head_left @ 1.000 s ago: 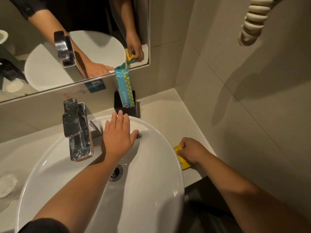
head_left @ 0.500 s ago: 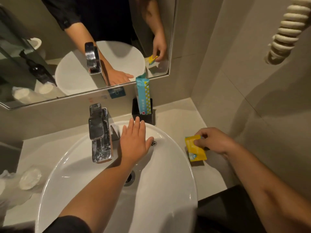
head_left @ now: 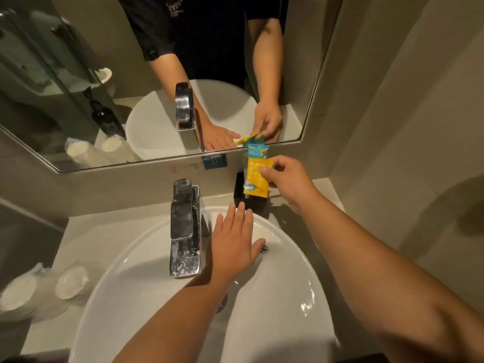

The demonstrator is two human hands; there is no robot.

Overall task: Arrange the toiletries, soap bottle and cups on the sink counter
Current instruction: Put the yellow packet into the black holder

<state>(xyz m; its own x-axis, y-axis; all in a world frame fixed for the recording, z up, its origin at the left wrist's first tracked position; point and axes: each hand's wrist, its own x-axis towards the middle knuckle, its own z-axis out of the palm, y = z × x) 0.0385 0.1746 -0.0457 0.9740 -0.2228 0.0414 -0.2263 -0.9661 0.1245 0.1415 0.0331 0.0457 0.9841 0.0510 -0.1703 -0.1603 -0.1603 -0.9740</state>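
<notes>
Our right hand [head_left: 286,183] pinched the yellow packet [head_left: 256,178] by its right edge, holding it upright with its long axis vertical, directly above the black holder [head_left: 239,188] at the far side of the counter [head_left: 117,229]; the blue packet [head_left: 257,151] already stood in that holder, just behind the yellow one; so the coming move, we judged, ran straight down, not sideways. Our left hand [head_left: 234,243] lay flat and spread on the far rim of the basin [head_left: 301,263], holding nothing, right of the tap [head_left: 184,229]; the right was plainly nearer the holder. Wrapped cups [head_left: 44,289] sat at the near left.
</notes>
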